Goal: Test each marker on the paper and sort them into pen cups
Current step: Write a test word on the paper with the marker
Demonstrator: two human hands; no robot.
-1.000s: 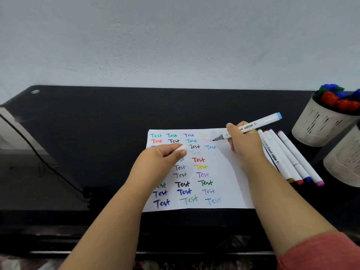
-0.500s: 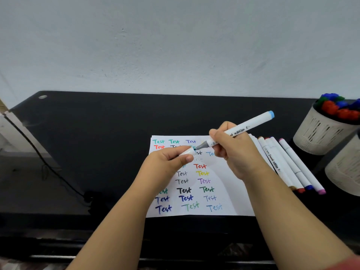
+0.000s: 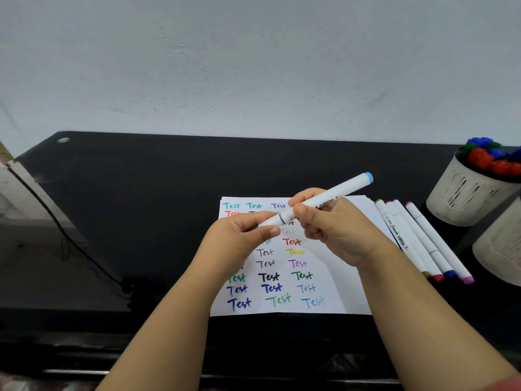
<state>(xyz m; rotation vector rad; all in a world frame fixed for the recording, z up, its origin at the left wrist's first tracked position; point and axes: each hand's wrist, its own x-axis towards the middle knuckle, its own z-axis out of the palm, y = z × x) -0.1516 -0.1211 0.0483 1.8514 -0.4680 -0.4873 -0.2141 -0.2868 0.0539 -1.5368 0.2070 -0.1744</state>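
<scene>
Capping calls for pushing straight along the barrel until it seats (my judgement). Left hand (image 3: 239,235) pinches the cap end; right hand (image 3: 328,224) grips the marker (image 3: 324,201), white with a blue tail, held tilted above the paper (image 3: 332,283) on the table (image 3: 141,193).

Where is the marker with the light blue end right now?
The white marker with the light blue end is held in the air above the white test paper, gripped by the right hand while the left hand holds its lower end.
</scene>
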